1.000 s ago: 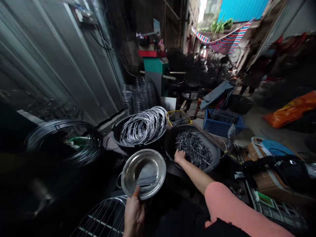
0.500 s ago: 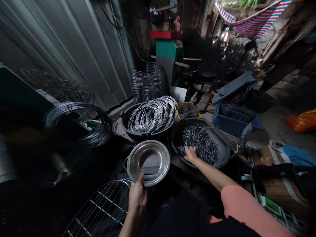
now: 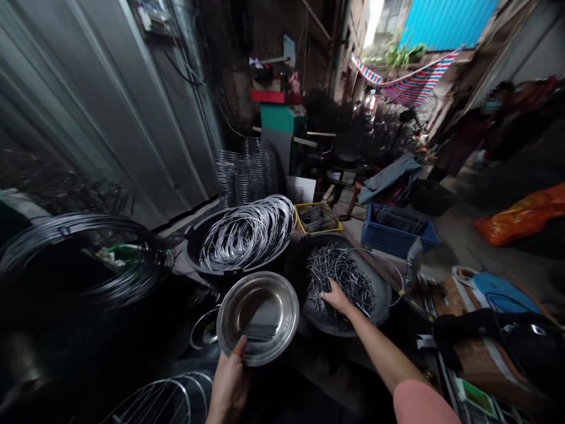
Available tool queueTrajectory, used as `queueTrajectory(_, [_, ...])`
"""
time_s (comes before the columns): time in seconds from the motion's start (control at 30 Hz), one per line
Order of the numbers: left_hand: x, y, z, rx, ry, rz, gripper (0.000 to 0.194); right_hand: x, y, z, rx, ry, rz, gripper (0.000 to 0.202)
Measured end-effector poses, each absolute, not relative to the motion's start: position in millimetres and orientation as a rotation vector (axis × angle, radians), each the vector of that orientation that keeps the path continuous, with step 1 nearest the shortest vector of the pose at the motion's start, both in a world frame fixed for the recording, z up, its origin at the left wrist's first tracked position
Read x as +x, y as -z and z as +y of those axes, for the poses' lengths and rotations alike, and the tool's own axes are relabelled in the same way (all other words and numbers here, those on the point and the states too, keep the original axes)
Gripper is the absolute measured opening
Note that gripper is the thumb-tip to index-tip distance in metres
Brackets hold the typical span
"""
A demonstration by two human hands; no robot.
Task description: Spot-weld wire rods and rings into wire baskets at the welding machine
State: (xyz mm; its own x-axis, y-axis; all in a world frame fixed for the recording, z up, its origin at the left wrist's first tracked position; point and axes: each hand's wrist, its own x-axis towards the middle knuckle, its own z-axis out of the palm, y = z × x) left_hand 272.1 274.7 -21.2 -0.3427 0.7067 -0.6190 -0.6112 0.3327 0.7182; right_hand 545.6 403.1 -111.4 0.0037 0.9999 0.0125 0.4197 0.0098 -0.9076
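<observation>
My left hand (image 3: 230, 377) grips the near rim of a shiny metal bowl (image 3: 289, 294), its thumb over the edge. A small row of short grey metal rods (image 3: 260, 333) lies inside the bowl near the thumb. To the right, my right hand (image 3: 336, 296) is in a black tub (image 3: 383, 294) heaped with loose short metal rods (image 3: 342, 268). Its fingers are closed on some rods at the near left of the heap; their tips are partly hidden. The bowl is just left of this tub, held apart from it.
Behind the bowl, another black tub (image 3: 194, 259) holds wire rings (image 3: 247, 232). A large wire coil (image 3: 132, 282) is at left. Yellow (image 3: 338, 227) and blue (image 3: 397, 238) crates stand beyond the rods. A person (image 3: 468, 129) is at far right.
The view has tilted up and shifted, so things sit lower and further left. My right hand has lifted slightly and come away from the pile's left edge. My left hand still holds the bowl.
</observation>
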Motion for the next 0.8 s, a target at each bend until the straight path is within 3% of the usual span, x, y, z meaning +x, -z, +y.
queueTrajectory(0.23, [284.3,22.6,289.7,0.146,-1.249,1.348,0.039,552.7,95.2,400.7,-1.358,-1.36,-1.016,0.031])
queueTrajectory(0.57, [303.3,8.9,308.6,0.207,-1.305,1.345,0.033,555.1,56.1,419.3,-1.298,-1.384,-0.942,0.037])
queueTrajectory(0.8, [318.1,11.9,322.3,0.31,-1.361,1.29,0.027,546.9,-15.9,448.3,-0.993,-1.357,-0.947,0.041])
